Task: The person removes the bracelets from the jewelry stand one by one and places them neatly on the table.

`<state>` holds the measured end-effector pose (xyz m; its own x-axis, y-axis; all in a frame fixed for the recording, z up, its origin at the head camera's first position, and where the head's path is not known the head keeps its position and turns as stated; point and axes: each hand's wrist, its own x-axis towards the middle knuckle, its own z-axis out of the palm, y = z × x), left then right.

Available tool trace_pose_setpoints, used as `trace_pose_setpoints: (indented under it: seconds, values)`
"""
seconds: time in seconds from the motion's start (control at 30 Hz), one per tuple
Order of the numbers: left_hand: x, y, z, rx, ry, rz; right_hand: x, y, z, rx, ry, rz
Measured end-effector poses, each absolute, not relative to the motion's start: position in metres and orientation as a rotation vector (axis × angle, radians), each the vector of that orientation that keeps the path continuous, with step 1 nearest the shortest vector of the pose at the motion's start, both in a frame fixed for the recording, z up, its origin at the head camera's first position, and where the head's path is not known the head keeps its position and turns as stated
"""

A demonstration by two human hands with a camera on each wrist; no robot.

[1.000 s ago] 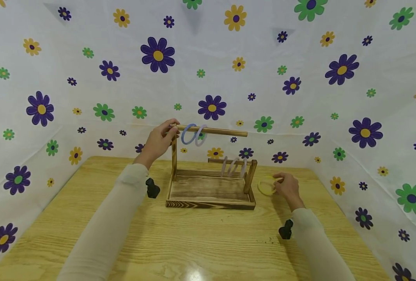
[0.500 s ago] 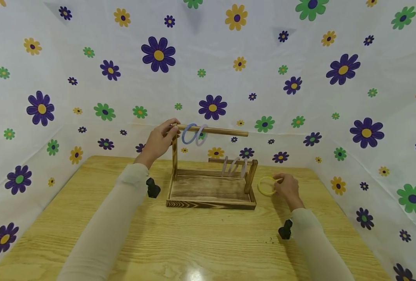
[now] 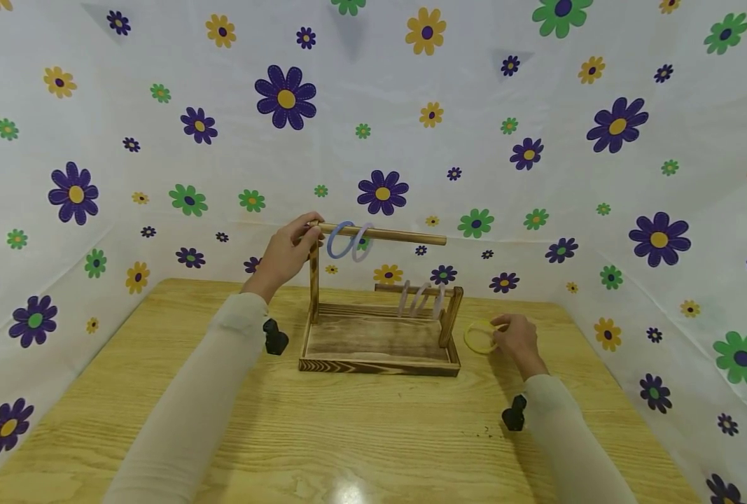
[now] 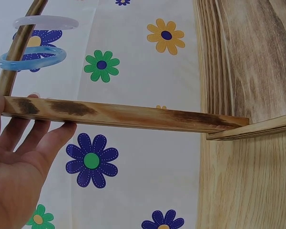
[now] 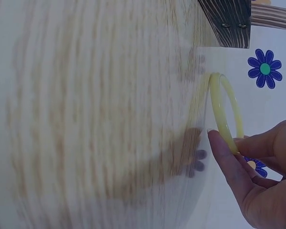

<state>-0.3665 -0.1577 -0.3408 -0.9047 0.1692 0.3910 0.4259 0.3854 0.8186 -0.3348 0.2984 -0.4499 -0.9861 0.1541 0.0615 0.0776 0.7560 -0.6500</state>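
A two-tier wooden bangle stand (image 3: 379, 367) stands on the table. My left hand (image 3: 283, 253) holds the top of its tall left post (image 4: 128, 115), thumb on the near side and fingers behind. From the upper bar (image 3: 405, 236) hang a blue bangle (image 4: 32, 64) and a pale lilac bangle (image 4: 47, 21). Three pale bangles (image 3: 439, 301) hang on the lower bar at the right. Beside the stand's right end, my right hand (image 3: 517, 339) pinches a yellow bangle (image 5: 218, 107) between thumb and fingers. The bangle is held off the stand, just above the table.
The wooden table (image 3: 348, 434) extends in front of the stand. A flower-print cloth (image 3: 373, 147) encloses the back and sides. A black device (image 3: 276, 339) sits by the left wrist, and another black device (image 3: 514, 413) by the right.
The yellow bangle tilts and dips slightly in my right hand. My left hand keeps its hold on the post, and the stand has not moved.
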Motion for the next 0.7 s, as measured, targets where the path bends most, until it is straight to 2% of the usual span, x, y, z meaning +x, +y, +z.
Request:
trace_pose_setpoints:
  seconds: [0.7]
  values:
    - [-0.368, -0.1573, -0.3406, -0.502, -2.423, -1.538, -0.3365, 0.3009, -0.4528, -0.23, -2.876, 0.843]
